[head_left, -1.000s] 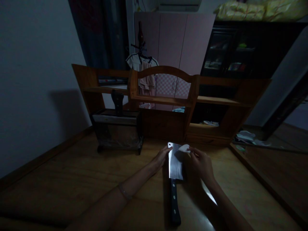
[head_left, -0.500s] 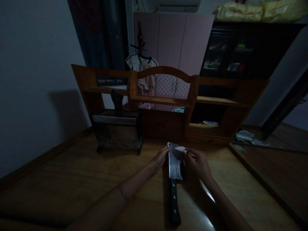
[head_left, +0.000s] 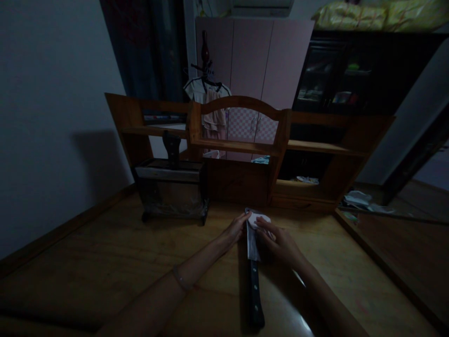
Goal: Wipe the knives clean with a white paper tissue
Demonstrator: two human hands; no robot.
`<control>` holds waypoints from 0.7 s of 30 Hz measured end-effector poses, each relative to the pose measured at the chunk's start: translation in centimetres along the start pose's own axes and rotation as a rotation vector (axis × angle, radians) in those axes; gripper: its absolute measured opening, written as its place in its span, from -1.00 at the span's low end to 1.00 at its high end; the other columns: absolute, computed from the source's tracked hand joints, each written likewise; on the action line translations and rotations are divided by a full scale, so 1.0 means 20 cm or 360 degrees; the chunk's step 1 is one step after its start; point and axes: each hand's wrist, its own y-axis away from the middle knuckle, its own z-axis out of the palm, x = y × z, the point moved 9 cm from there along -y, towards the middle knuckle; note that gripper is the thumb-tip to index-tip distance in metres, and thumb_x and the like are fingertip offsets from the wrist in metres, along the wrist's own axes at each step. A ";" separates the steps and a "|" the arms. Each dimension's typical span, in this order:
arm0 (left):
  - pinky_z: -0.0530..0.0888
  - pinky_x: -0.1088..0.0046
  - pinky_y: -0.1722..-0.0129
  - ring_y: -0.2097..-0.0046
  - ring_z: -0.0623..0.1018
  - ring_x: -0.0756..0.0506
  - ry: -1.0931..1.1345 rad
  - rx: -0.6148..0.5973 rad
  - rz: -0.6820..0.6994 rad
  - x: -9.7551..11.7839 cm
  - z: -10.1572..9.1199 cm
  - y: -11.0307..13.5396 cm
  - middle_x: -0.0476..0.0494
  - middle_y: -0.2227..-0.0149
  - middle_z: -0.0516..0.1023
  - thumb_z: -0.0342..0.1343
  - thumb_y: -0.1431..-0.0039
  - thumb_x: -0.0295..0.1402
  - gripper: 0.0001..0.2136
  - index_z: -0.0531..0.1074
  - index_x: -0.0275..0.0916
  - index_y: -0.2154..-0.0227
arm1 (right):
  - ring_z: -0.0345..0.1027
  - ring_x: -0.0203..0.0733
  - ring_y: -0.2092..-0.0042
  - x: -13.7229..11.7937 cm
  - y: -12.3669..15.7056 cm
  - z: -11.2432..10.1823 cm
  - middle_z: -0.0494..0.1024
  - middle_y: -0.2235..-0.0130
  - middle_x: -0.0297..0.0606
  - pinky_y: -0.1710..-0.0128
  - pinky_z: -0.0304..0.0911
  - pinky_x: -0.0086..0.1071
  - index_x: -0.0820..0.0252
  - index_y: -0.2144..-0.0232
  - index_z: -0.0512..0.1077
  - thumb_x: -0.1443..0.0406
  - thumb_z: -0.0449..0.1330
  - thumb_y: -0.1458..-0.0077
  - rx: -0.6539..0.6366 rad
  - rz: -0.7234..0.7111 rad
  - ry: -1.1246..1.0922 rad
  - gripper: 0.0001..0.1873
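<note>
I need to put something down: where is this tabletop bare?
Left: the tabletop between the left arm, wall and black-framed holder. Right: between the right arm and raised wooden edge. Crowded: the middle, with left hand, right hand, cleaver and white piece.

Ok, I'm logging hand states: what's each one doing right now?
Left hand: holding the cleaver near its far left corner.
Right hand: holding a white pad over the blade.

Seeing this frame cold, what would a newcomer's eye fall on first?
Likely the cleaver at lower centre, its black handle pointing toward the viewer. The left hand grips its far left edge, and the right hand holds a white pad against it. Behind, at left, stands a dark-framed rack.
</note>
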 end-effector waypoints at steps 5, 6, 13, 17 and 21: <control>0.38 0.41 0.17 0.23 0.53 -0.12 -0.0313 -0.0258 0.0045 0.02 0.06 0.03 -0.21 0.26 0.56 0.25 0.02 -0.39 -0.73 0.47 -0.31 0.21 | -0.10 -0.12 -0.28 -0.06 0.00 0.04 0.09 -0.26 -0.29 -0.25 -0.13 -0.10 0.00 -0.18 0.17 0.10 -0.04 -0.22 -0.0147 -0.0107 0.0013 -0.51; 0.38 0.40 0.16 0.22 0.53 -0.13 -0.0347 -0.0287 0.0041 0.02 0.06 0.04 -0.24 0.23 0.55 0.27 0.05 -0.41 -0.70 0.47 -0.33 0.19 | -0.14 -0.13 -0.29 -0.06 0.00 0.04 0.06 -0.28 -0.30 -0.26 -0.16 -0.09 -0.01 -0.19 0.15 0.09 -0.05 -0.23 -0.0153 -0.0108 0.0009 -0.51; 0.36 0.37 0.10 0.10 0.50 -0.15 -0.0601 -0.0451 0.0049 -0.01 0.07 0.05 -0.30 0.07 0.49 0.28 0.04 -0.36 -0.58 0.42 -0.32 0.07 | -0.26 -0.13 -0.32 -0.02 0.00 0.07 -0.06 -0.30 -0.35 -0.29 -0.26 -0.08 -0.06 -0.23 0.02 0.06 -0.07 -0.23 -0.0168 -0.0131 -0.0046 -0.46; 0.38 0.43 0.15 0.14 0.51 -0.11 -0.0547 -0.0446 0.0002 -0.03 0.06 0.02 -0.29 0.08 0.49 0.21 -0.05 -0.28 -0.62 0.41 -0.31 0.06 | -0.31 -0.16 -0.32 0.02 -0.03 0.10 -0.08 -0.31 -0.38 -0.30 -0.29 -0.10 -0.07 -0.25 -0.03 0.06 -0.10 -0.25 -0.0147 -0.0142 -0.0041 -0.45; 0.40 0.46 0.24 0.24 0.53 -0.07 -0.0432 -0.0337 -0.0037 -0.05 0.01 -0.04 -0.23 0.14 0.51 0.23 -0.03 -0.30 -0.62 0.40 -0.26 0.06 | -0.31 -0.19 -0.32 0.08 -0.06 0.10 -0.08 -0.31 -0.39 -0.30 -0.31 -0.09 -0.06 -0.25 -0.04 0.08 -0.17 -0.28 -0.0060 -0.0140 -0.0066 -0.48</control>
